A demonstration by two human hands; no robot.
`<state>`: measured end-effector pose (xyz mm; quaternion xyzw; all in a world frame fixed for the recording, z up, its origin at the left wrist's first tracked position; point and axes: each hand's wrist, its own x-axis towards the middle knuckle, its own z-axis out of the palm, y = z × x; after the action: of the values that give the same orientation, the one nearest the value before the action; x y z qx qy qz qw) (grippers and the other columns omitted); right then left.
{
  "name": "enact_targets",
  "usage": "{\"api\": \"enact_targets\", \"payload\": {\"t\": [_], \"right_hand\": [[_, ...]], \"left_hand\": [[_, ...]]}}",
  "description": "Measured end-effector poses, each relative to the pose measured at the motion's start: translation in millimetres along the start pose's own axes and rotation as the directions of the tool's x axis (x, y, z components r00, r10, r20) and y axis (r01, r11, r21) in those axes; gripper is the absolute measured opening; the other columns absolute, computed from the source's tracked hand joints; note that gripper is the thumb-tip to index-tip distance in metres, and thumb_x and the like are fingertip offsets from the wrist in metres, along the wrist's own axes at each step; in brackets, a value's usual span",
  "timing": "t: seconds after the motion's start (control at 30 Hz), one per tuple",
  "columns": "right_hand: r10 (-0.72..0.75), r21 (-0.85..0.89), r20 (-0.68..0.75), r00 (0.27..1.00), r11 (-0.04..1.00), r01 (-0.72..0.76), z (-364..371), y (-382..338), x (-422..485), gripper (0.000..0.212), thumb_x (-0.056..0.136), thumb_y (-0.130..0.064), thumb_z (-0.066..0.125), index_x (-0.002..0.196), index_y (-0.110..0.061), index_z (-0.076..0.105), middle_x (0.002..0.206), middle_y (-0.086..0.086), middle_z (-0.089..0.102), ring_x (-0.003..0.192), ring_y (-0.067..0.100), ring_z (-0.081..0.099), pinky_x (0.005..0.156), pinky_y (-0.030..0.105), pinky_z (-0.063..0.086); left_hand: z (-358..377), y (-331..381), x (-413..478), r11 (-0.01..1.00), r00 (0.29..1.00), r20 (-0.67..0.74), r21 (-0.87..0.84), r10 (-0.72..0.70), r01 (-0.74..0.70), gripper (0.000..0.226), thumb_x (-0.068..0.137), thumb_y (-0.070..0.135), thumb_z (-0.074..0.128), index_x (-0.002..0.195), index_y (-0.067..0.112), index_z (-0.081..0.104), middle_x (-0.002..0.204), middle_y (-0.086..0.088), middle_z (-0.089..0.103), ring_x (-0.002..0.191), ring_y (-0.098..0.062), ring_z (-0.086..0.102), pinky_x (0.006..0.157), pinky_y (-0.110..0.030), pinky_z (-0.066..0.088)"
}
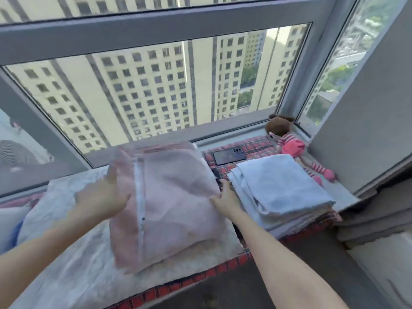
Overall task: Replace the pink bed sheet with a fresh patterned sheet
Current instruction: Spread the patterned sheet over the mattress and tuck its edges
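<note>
Head view: I am looking down at a window ledge (343,195) under a big window (156,85) with tall apartment blocks outside. My left hand (102,197) is blurred; it presses flat against the left side of a folded pink sheet (165,197), fingers spread rather than closed around it, though I cannot tell if the thumb hooks under the fabric. My right hand (225,199) pinches the right edge of the same pink sheet, fingers closed on the fabric. The pink sheet sits in a thick folded bundle with a white zipper strip (139,201) running down its left part. It rests on a pale, mottled blanket (73,253) spread over the ledge. Beneath that lies a red plaid cloth (256,148), showing along the front edge and at the right. Just right of my right hand is a stack of folded white linens (278,188), lying on the plaid cloth. Behind the stack a dark phone (229,156) lies flat. In the right corner a doll (289,143) in a pink striped outfit leans against the window frame.
</note>
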<state>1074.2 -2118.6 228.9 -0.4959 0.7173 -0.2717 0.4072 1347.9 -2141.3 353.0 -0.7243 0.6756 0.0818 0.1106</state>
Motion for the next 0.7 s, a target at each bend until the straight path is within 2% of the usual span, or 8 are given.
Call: {"api": "enact_targets", "payload": {"t": [0.07, 0.17, 0.23, 0.3, 0.43, 0.53, 0.6, 0.7], "right_hand": [[0.089, -0.169, 0.157, 0.984, 0.984, -0.062, 11, 25, 11, 0.058, 0.084, -0.015, 0.055, 0.139, -0.018, 0.036, 0.117, 0.010, 0.060, 0.098, 0.028, 0.059, 0.073, 0.032, 0.046], [0.124, -0.192, 0.177, 0.976, 0.977, -0.090, -4, 44, 13, 0.046, 0.091, -0.027, 0.053, 0.135, -0.021, 0.045, 0.122, 0.003, 0.059, 0.106, 0.021, 0.057, 0.081, 0.031, 0.047], [0.158, -0.248, 0.071, 0.985, 0.959, -0.136, -35, 66, 20, 0.038, 0.093, -0.032, 0.051, 0.129, -0.021, 0.052, 0.116, 0.001, 0.063, 0.106, 0.020, 0.057, 0.087, 0.031, 0.047], [0.217, -0.257, -0.110, 0.970, 0.936, -0.239, -68, 91, 23, 0.035, 0.093, -0.030, 0.051, 0.126, -0.018, 0.054, 0.119, 0.003, 0.063, 0.109, 0.023, 0.057, 0.088, 0.031, 0.045], [0.424, -0.222, -0.357, 0.832, 0.827, -0.516, -142, 158, 20, 0.055, 0.090, -0.040, 0.056, 0.135, -0.013, 0.042, 0.133, 0.010, 0.052, 0.117, 0.032, 0.053, 0.087, 0.037, 0.044], [0.526, -0.203, -0.421, 0.739, 0.739, -0.642, -186, 207, 32, 0.071, 0.084, -0.050, 0.062, 0.139, -0.013, 0.035, 0.134, 0.015, 0.047, 0.118, 0.036, 0.050, 0.084, 0.041, 0.045], [0.538, -0.216, -0.424, 0.729, 0.722, -0.658, -199, 224, 43, 0.083, 0.077, -0.056, 0.065, 0.140, -0.013, 0.031, 0.136, 0.016, 0.044, 0.122, 0.037, 0.045, 0.089, 0.042, 0.044], [0.566, -0.216, -0.401, 0.721, 0.706, -0.675, -227, 264, 77, 0.102, 0.068, -0.063, 0.069, 0.145, -0.015, 0.023, 0.140, 0.016, 0.042, 0.127, 0.035, 0.041, 0.100, 0.043, 0.039]], "left_hand": [[17, 27, 27, 0.988, 0.993, -0.044, 0.112, 0.113, -0.108, 0.076, 0.087, 0.056, 0.047, 0.148, 0.030, 0.009, 0.140, -0.006, 0.041, 0.119, -0.033, 0.048, 0.092, -0.042, 0.043], [57, 94, 50, 0.915, 0.934, 0.148, 0.201, 0.325, -0.350, 0.063, 0.092, 0.053, 0.042, 0.147, 0.031, 0.022, 0.147, -0.008, 0.033, 0.132, -0.029, 0.035, 0.103, -0.040, 0.035], [73, 145, 60, 0.873, 0.895, 0.197, 0.214, 0.401, -0.438, 0.057, 0.093, 0.049, 0.042, 0.145, 0.029, 0.029, 0.139, -0.010, 0.040, 0.128, -0.029, 0.039, 0.102, -0.039, 0.033], [83, 180, 65, 0.864, 0.874, 0.154, 0.146, 0.461, -0.482, 0.051, 0.094, 0.044, 0.042, 0.141, 0.025, 0.035, 0.135, -0.011, 0.043, 0.125, -0.031, 0.042, 0.102, -0.040, 0.033], [102, 253, 72, 0.810, 0.807, 0.086, -0.002, 0.584, -0.586, 0.043, 0.094, 0.042, 0.043, 0.131, 0.020, 0.045, 0.122, -0.008, 0.052, 0.113, -0.027, 0.050, 0.089, -0.036, 0.040], [123, 306, 84, 0.800, 0.794, 0.105, -0.121, 0.599, -0.588, 0.047, 0.094, 0.043, 0.045, 0.133, 0.018, 0.045, 0.117, -0.006, 0.056, 0.109, -0.024, 0.053, 0.085, -0.034, 0.046], [136, 320, 86, 0.801, 0.795, 0.114, -0.150, 0.596, -0.579, 0.055, 0.093, 0.047, 0.047, 0.139, 0.017, 0.041, 0.128, -0.006, 0.053, 0.118, -0.024, 0.050, 0.092, -0.034, 0.045], [169, 356, 84, 0.789, 0.774, 0.152, -0.132, 0.614, -0.600, 0.064, 0.090, 0.056, 0.048, 0.142, 0.020, 0.036, 0.142, -0.003, 0.043, 0.131, -0.021, 0.038, 0.104, -0.033, 0.036]]}}
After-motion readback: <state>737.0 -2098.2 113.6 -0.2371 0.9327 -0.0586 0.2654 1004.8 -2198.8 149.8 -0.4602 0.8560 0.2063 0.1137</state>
